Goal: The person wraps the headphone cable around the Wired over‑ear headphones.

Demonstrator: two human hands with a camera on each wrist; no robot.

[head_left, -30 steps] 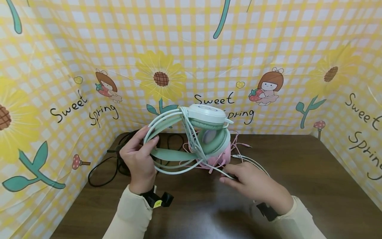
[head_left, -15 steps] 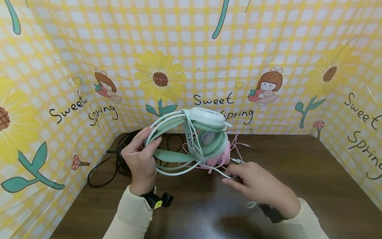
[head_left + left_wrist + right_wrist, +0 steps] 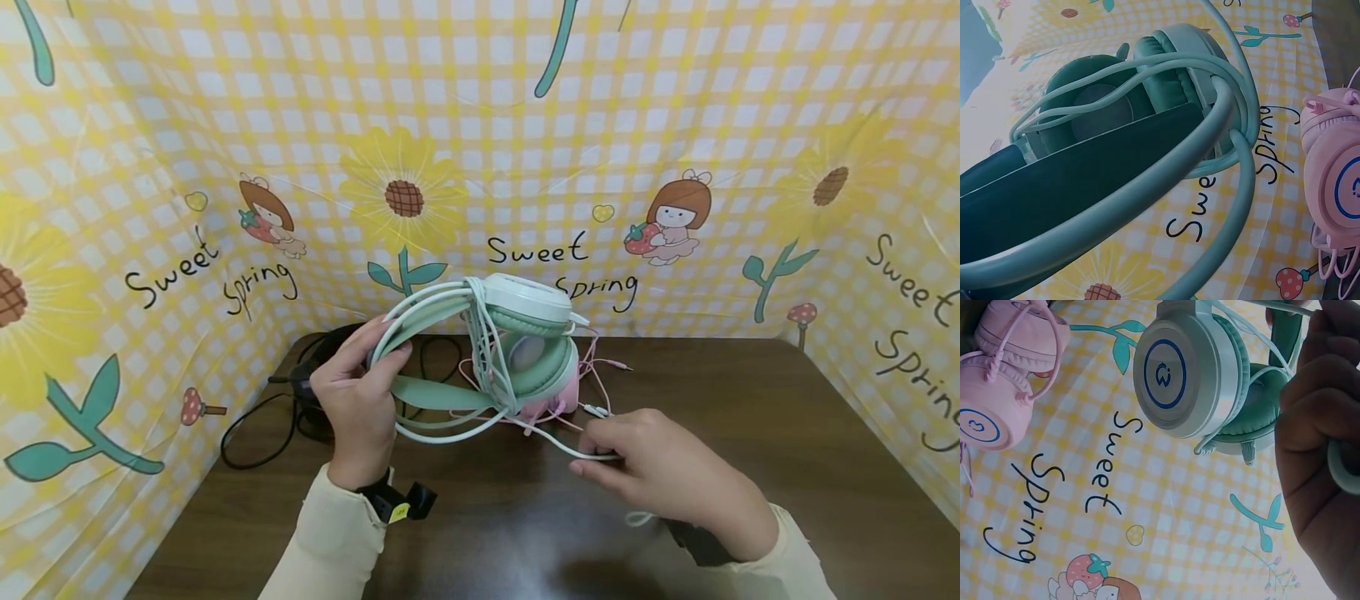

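My left hand (image 3: 356, 392) grips the headband of a pale green pair of headphones (image 3: 531, 300), holding it raised over the table. Its two ear cups, with darker green cushions, point right. Several loops of its cable (image 3: 491, 358) are wound around the band near the cups. To the right, my right hand (image 3: 656, 462) pinches the cable's free stretch, which sags between the headphones and my fingers. A small loop of cable (image 3: 639, 518) hangs below that hand. In the right wrist view one ear cup (image 3: 1169, 378) shows a blue ring logo, and curled fingers (image 3: 1316, 419) surround the cable.
Pink headphones (image 3: 1335, 169) with a tangled pink cord (image 3: 600, 367) lie on the brown table (image 3: 750, 417) behind the green pair. Black headphones (image 3: 307, 392) with a black cord (image 3: 247, 462) sit at the left, partly hidden by my left hand. Patterned cloth (image 3: 480, 167) walls surround the table.
My right hand has moved slightly right and down, drawing out the cable, which now sags more. The green headphones have lowered slightly and shifted a little right with my left hand.
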